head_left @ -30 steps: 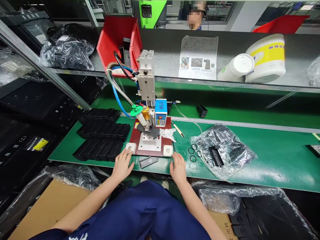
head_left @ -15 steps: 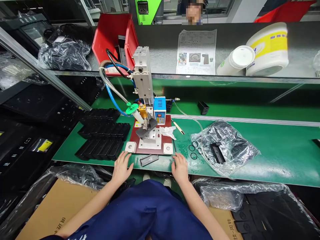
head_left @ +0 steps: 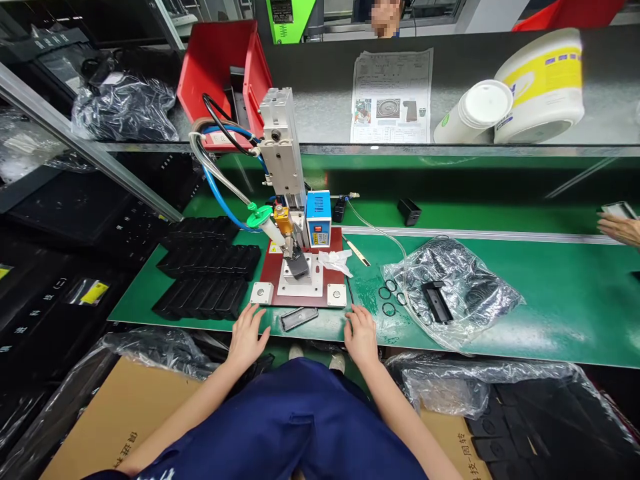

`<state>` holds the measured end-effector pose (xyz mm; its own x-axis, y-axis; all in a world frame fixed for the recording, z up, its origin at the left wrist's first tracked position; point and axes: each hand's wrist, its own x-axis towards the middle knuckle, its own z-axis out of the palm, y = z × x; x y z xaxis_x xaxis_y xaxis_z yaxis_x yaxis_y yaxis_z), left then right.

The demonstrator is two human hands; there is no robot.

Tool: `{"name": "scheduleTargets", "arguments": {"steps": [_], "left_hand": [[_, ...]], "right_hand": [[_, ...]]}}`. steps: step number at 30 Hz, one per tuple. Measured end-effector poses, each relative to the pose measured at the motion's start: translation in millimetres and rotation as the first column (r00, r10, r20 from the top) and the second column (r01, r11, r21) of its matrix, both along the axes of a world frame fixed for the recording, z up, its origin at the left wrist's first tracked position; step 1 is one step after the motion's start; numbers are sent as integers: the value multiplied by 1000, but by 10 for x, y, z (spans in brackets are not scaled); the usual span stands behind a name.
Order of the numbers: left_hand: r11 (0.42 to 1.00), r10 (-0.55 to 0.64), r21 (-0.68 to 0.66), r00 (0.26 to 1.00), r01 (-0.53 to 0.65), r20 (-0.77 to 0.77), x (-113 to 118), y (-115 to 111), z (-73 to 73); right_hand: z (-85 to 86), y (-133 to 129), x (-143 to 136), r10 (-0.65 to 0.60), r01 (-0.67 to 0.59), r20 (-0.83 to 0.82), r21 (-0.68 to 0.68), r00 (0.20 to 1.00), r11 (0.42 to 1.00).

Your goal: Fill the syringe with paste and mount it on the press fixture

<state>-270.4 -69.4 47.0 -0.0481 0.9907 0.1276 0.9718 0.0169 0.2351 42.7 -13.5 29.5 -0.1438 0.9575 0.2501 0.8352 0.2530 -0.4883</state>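
My left hand (head_left: 248,335) rests with spread fingers at the bench's front edge, just below a white button box (head_left: 261,293). My right hand (head_left: 361,333) lies open below the other button box (head_left: 337,295). Neither holds anything. Between them lies a grey rectangular part (head_left: 299,319). Behind it stands a dispensing machine (head_left: 283,150) with a green-capped syringe (head_left: 260,215). Under its tip, a dark part (head_left: 299,263) sits on the metal fixture (head_left: 313,283), now pointing toward me. A crumpled white tissue (head_left: 335,261) lies beside the fixture.
Rows of black parts (head_left: 200,298) stand at the left. On the right are black rings (head_left: 389,309), a plastic bag (head_left: 480,287) and a black holder (head_left: 437,302). Another person's hand (head_left: 620,227) holds a part at the far right. A red bin (head_left: 220,73) sits on the shelf.
The dark part under the syringe has turned from slanting sideways to pointing toward me. Another person's hand has come in at the far right. My hands have stayed almost still.
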Motion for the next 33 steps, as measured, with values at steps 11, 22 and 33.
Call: {"name": "scheduleTargets", "arguments": {"steps": [11, 22, 33], "left_hand": [[1000, 3, -9, 1000, -3, 4, 9, -13, -63], [1000, -5, -1, 1000, 5, 20, -5, -36, -137], [1000, 4, 11, 999, -5, 46, -7, -62, -176]], "right_hand": [[7, 3, -8, 13, -12, 20, -19, 1000, 1000], [-6, -41, -3, 6, -6, 23, -14, 1000, 1000], [-34, -43, 6, 9, -9, 22, 3, 1000, 1000]]}}
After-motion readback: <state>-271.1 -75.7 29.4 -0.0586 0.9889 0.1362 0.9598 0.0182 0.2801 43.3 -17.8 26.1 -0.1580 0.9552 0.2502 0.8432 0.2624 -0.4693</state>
